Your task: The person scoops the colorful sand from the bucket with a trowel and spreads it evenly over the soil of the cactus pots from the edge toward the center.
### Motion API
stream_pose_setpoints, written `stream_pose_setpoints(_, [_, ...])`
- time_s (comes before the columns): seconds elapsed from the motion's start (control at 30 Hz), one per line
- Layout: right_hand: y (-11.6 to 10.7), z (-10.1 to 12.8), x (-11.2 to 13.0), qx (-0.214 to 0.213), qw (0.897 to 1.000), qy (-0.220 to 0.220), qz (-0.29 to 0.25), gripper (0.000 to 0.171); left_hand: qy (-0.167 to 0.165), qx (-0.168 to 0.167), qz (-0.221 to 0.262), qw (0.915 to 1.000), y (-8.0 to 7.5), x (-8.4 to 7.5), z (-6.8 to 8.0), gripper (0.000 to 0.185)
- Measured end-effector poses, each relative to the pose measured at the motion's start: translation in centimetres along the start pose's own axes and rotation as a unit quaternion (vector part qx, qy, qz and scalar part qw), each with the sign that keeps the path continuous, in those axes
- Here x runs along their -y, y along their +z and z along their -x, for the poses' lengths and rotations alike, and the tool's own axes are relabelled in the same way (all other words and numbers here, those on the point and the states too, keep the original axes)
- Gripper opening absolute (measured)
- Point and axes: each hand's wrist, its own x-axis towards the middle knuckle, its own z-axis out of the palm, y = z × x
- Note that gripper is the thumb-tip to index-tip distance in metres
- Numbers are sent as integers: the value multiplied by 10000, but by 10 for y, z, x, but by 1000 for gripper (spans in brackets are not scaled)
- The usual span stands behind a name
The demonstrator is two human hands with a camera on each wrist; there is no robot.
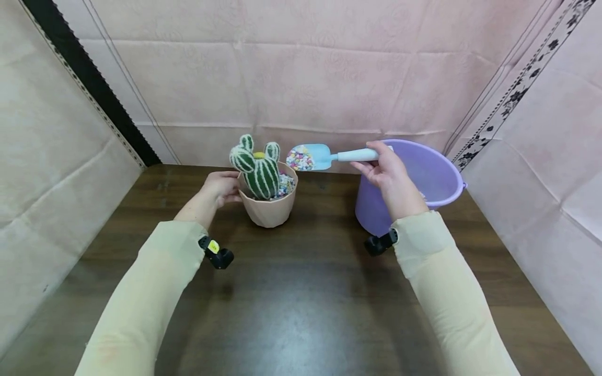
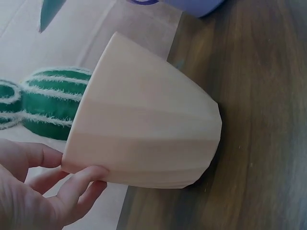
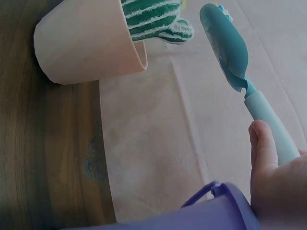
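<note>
- The light-blue trowel [image 1: 325,156] is in the right hand [image 1: 392,180], whose fingers and thumb pinch the end of its handle; the blade points away from those fingers, toward the left hand.
- Small multicoloured pellets [image 1: 300,158] lie on the blade at its tip, the part farthest from the right fingers.
- The left hand [image 1: 217,190] pinches the rim of the pale pink faceted pot [image 1: 268,211], the thumb and fingers on either side of its wall.
- The pot stands upright just to the right of the left fingers, its rim near the trowel's tip but, in the right wrist view, apart from it.
- A green knitted cactus [image 1: 263,177] with white stripes rises from the pot, close beside the left fingertips; a yellow tuft [image 1: 258,155] sits between its two arms.
- More pellets [image 1: 285,185] lie in the pot, on the side of the cactus away from the left fingers.
- The purple bucket [image 1: 369,206] stands beneath and beside the right hand, its mouth mostly to the right of the fingers; something pale seems to lie inside, though the wrist hides most of it.
- Black wrist cameras, left [image 1: 218,253] and right [image 1: 381,242], sit behind the fingers at the cuffs of pale sleeves [image 1: 146,292].
- The brown wooden worktop [image 1: 291,292] spreads below both sets of fingers, and a pale cloth [image 1: 305,83] hangs beyond them.
</note>
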Motion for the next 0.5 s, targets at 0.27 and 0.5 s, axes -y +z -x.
stream_pose_setpoints(0.27, [12, -4, -17, 51, 9997, -41, 232, 18, -83, -368, 132, 9992, -18, 3, 1, 54])
stream_pose_setpoints(0.5, [23, -8, -39, 43, 9993, 43, 370, 24, -154, -51, 227, 9996, -25, 4, 3, 56])
